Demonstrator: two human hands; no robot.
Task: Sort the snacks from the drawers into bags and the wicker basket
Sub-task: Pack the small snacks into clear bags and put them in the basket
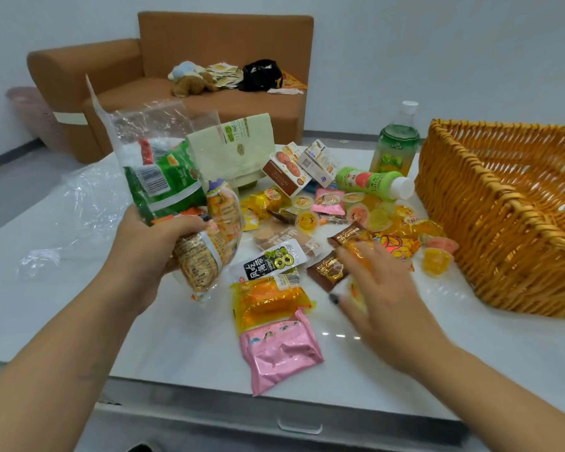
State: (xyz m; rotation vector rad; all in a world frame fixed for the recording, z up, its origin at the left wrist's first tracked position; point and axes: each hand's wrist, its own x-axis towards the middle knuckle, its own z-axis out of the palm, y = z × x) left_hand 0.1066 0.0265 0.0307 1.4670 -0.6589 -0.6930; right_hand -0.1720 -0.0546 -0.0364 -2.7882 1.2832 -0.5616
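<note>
Snacks (276,298) lie heaped mid-worktop (183,350), most of them unsorted, so I judge the job early: only a few packets sit in the clear bag (157,164) I hold up, and the basket (503,220), tipped at the far right, looks empty from here. My left hand (150,246) is raised off the worktop, its grip curled round the bag's lower end together with a biscuit pack (209,243). My right hand (379,288) reaches low over the pile, fingers spread and relaxed, touching an orange packet (356,252) beside two brown tarts, nothing pinched yet.
</note>
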